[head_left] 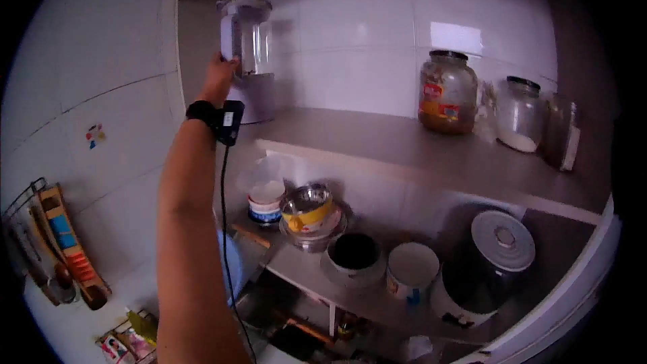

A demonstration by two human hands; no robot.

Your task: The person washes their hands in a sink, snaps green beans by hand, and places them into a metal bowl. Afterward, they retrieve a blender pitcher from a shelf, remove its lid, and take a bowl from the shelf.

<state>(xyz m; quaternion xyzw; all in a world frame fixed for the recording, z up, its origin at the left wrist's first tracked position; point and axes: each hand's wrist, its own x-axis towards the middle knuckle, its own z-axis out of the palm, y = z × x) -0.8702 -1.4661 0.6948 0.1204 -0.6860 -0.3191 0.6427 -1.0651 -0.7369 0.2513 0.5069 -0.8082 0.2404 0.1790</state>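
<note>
My left hand [220, 71] reaches up to the upper shelf and is closed around the handle side of a blender [257, 96]. The blender has a clear jug on a pale, lilac-looking base and stands upright at the shelf's left end. Most of my fingers are hidden behind the handle. On my wrist is a black strap with a small black box [231, 123], and a dark cable [225, 229] hangs from it. My right hand is out of view.
On the upper shelf [350, 131] stand a large labelled jar [447, 94] and a smaller black-lidded jar [519, 114]. Below are stacked bowls [306, 210], a dark-mouthed pot [354, 256], a white canister [412, 269] and a lidded container [502, 239]. Utensils [60, 243] hang on the left wall.
</note>
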